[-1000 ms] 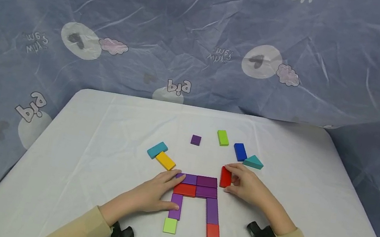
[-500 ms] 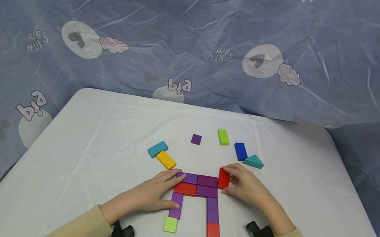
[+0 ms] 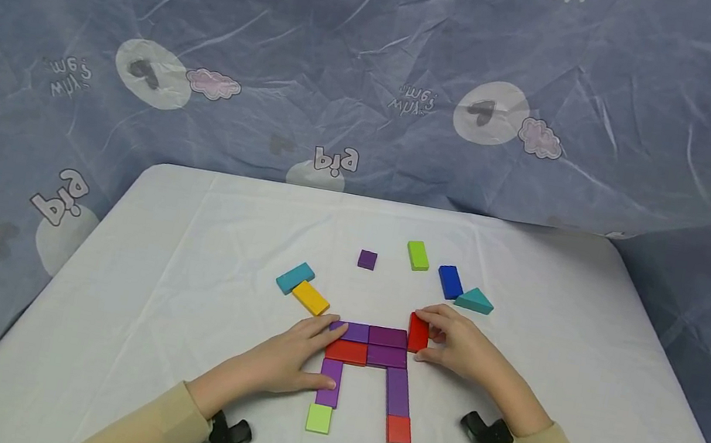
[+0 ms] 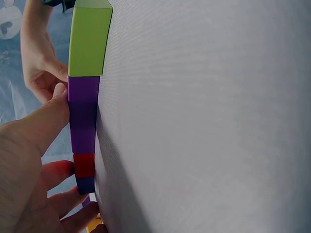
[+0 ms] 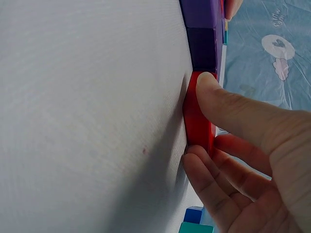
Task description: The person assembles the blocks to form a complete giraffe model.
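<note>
My right hand (image 3: 465, 346) pinches a red rectangular block (image 3: 417, 334) between thumb and fingers, at the right end of the upper purple block (image 3: 388, 337). In the right wrist view the thumb lies along the red block (image 5: 197, 116), its end against a dark purple block (image 5: 201, 48). My left hand (image 3: 286, 359) rests on the left side of the flat block figure, fingers on a violet block (image 3: 356, 333) and thumb on the purple left leg (image 3: 327, 397). Between these sits another red block (image 3: 346, 352). In the left wrist view the fingertips touch the blocks' edges.
The legs end in a light green square (image 3: 318, 419) and a red square (image 3: 399, 430). Beyond lie a teal-blue block (image 3: 294, 278), a yellow block (image 3: 312, 298), a purple square (image 3: 367, 259), a green block (image 3: 418, 255), a blue block (image 3: 450, 282) and a teal triangle (image 3: 475, 300).
My right hand has moved the red block slightly left and nearer to me, up against the purple block. The left hand has stayed in place.
</note>
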`<act>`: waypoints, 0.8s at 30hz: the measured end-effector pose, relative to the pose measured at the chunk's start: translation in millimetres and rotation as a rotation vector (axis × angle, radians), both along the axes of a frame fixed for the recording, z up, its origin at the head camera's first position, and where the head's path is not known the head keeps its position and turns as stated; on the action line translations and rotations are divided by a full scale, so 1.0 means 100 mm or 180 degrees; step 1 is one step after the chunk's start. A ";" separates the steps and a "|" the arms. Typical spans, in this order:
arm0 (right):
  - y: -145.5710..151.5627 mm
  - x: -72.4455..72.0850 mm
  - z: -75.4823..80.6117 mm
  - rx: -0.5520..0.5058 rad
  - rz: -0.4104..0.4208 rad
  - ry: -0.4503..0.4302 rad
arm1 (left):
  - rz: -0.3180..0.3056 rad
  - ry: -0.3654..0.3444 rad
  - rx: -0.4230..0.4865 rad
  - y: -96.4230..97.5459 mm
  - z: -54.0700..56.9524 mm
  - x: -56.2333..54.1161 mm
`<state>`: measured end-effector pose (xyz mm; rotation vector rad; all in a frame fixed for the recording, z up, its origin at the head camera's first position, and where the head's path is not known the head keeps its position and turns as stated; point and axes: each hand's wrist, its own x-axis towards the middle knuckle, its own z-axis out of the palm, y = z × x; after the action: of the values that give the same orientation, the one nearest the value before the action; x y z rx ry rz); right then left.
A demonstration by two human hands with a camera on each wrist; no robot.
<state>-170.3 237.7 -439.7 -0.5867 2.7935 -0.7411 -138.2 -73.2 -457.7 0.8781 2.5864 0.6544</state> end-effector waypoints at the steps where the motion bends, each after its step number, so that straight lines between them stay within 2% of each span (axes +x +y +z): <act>1: 0.00 0.00 0.00 -0.0003 0.0006 0.0004 | 0.0000 0.0007 -0.0002 0.00 0.00 0.00; 7: 0.03 -0.03 -0.01 -0.0024 0.0020 -0.0013 | 0.0013 -0.0015 -0.0007 0.00 0.00 0.00; 11: 0.11 -0.11 0.03 -0.0134 -0.0041 0.0067 | 0.0012 -0.0032 -0.0009 0.00 -0.01 0.00; 14: 0.21 -0.25 0.08 -0.0219 -0.0084 0.0328 | 0.0002 -0.0008 -0.0013 0.00 -0.01 0.00; 17: 0.31 -0.43 0.14 -0.0136 -0.0207 0.0507 | -0.0009 0.0032 -0.0028 0.00 -0.02 0.00; 19: 0.36 -0.54 0.16 -0.0010 -0.0260 0.0484 | -0.0016 0.0044 -0.0034 0.00 -0.02 0.00; 24: 0.41 -0.72 0.14 0.0311 -0.0237 0.0183 | -0.0037 0.0052 -0.0014 -0.01 -0.03 -0.02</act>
<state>-242.8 279.1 -425.3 -0.4965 2.8990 -0.6062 -139.7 -74.1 -460.3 0.8999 2.5941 0.6406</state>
